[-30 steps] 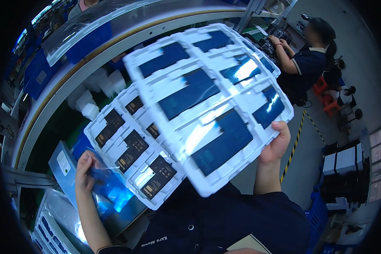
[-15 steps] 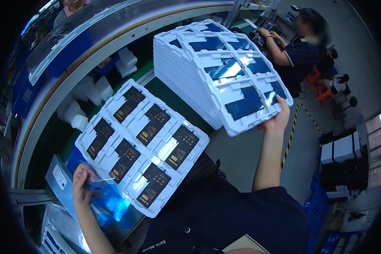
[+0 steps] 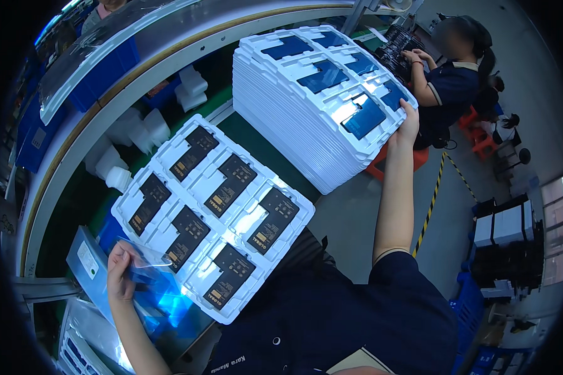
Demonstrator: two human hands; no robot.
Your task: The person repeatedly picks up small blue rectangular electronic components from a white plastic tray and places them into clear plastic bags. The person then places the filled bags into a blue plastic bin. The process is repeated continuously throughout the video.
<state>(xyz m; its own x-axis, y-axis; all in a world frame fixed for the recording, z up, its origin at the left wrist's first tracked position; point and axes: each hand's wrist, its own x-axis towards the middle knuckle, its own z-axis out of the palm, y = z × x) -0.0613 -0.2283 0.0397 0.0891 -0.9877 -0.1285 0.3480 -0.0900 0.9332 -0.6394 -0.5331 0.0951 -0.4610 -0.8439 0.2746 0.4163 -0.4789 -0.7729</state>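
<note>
My left hand is closed in a pinch on the corner of a clear plastic film, which reaches over the left edge of a white tray. That tray lies tilted in front of me, with several black L-shaped batteries in its pockets. To its right rises a tall stack of white trays. My right hand grips the right edge of the top tray, thumb above and fingers hidden below. Dark blue, glossy L-shaped pieces fill this top tray.
Blue film and a flat box lie beside my left hand. White foam-like pieces sit along the bench's curved edge. Beyond the stack, a co-worker handles dark items. An orange stool stands behind the stack.
My right hand has lowered the raised near end of the top tray, so it lies flatter over the stack. My left hand has stayed in place with the film. The co-worker has shifted slightly.
</note>
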